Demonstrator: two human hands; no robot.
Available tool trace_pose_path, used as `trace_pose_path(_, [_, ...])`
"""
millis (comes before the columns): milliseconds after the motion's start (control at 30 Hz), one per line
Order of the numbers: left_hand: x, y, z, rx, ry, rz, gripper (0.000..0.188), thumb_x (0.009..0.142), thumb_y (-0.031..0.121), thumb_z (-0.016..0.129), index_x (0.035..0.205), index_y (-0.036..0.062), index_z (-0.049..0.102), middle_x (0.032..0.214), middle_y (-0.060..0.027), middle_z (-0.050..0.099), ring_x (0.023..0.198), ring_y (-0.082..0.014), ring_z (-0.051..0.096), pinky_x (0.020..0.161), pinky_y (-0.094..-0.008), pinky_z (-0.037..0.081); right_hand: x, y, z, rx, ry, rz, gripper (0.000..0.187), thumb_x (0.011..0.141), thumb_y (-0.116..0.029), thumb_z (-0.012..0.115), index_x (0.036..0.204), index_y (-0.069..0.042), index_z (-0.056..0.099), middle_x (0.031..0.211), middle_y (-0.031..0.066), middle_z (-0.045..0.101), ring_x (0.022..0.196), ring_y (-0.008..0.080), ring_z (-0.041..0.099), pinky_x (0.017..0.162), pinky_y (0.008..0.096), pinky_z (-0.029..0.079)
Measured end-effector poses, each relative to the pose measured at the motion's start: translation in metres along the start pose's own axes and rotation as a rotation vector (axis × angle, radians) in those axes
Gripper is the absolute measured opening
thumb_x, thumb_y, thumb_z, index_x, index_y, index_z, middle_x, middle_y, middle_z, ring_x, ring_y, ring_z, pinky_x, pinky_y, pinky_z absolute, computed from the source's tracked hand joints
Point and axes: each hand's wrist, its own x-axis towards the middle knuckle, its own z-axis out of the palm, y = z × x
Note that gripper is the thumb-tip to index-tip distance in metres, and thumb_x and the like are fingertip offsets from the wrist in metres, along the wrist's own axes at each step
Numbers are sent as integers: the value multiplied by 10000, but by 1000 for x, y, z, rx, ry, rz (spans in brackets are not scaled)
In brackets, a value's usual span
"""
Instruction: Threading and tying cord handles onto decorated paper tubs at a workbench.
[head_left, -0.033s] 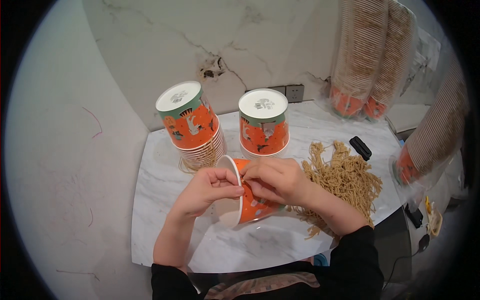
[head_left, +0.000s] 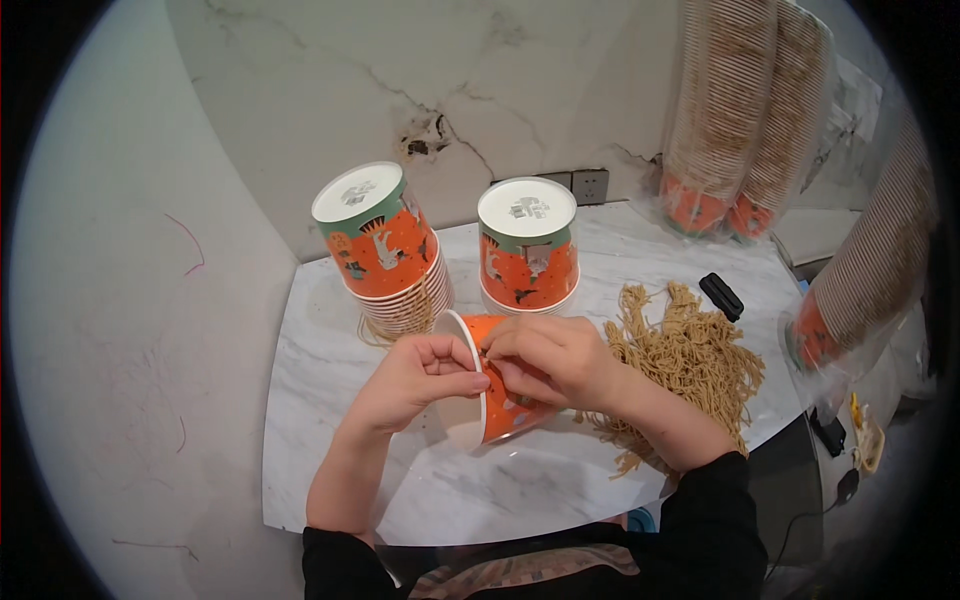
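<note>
An orange paper cup [head_left: 497, 412] lies on its side just above the marble table [head_left: 330, 440], its white open mouth turned to the left. My left hand [head_left: 415, 378] grips the cup's rim from the left, thumb across the top. My right hand [head_left: 560, 362] is closed over the cup's upper side, with its fingertips pinched at the rim next to my left thumb. What the fingertips pinch is too small to tell. A pile of tan cords [head_left: 695, 360] lies right beside my right wrist.
Two stacks of upside-down orange cups stand behind my hands: a leaning one [head_left: 380, 250] and a shorter one [head_left: 527, 245]. A small black object [head_left: 721, 297] lies past the cords. Plastic-wrapped sleeves of cups [head_left: 725, 120] hang at right, with another sleeve of cups [head_left: 865, 280] nearer. A wall socket [head_left: 590, 186] sits behind.
</note>
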Motion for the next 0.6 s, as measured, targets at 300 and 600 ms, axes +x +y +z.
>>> trace_pose_path(300, [5, -4, -4, 110, 47, 3, 136, 817, -24, 793, 865, 5, 669, 851, -51, 734, 730, -83, 685, 660, -218, 546, -1, 9, -1, 6, -108, 10, 167, 791, -72, 727, 921, -71, 623, 883, 43, 636, 730, 240, 667, 596, 344, 544])
trace_pose_path(600, [8, -1, -10, 73, 75, 32, 209, 809, 4, 825, 850, 26, 621, 863, -78, 733, 757, -103, 709, 662, -226, 560, -2, 12, 3, -87, -135, -56, 214, 758, -35, 764, 942, -55, 656, 978, 45, 676, 822, 226, 689, 647, 331, 578])
